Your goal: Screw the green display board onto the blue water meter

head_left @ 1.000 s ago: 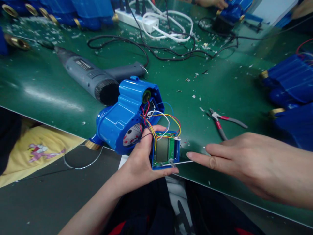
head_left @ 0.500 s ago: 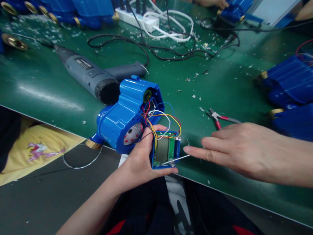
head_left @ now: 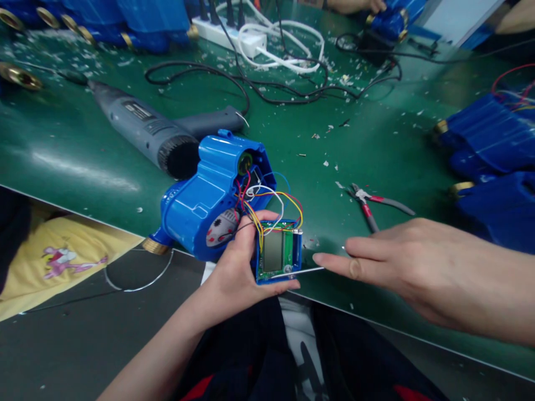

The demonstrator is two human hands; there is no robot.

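Observation:
My left hand [head_left: 238,256] is wrapped round a small blue case with a circuit board and grey display screen [head_left: 273,250]. Red, yellow, white and blue wires run from the board into the open blue meter housing [head_left: 184,217], which lies at the table edge with a brass threaded end. From the right, my right hand [head_left: 401,262] grips a thin metal rod [head_left: 307,271]; its handle is hidden under the fingers. The rod's tip reaches the lower edge of the board. Red-and-grey cutting pliers [head_left: 363,200] lie just beyond my right hand.
A grey heat gun [head_left: 146,128] lies behind the housing. Farther back are a white power strip [head_left: 228,36], looped cables and scattered white scraps. More blue housings stand at left [head_left: 150,22] and right [head_left: 493,145]. Another person's hand [head_left: 376,5] holds one at the back.
The whole view has shifted slightly left. The rod lies flatter along the board's lower edge, and my right hand has turned a little, showing more of the pliers.

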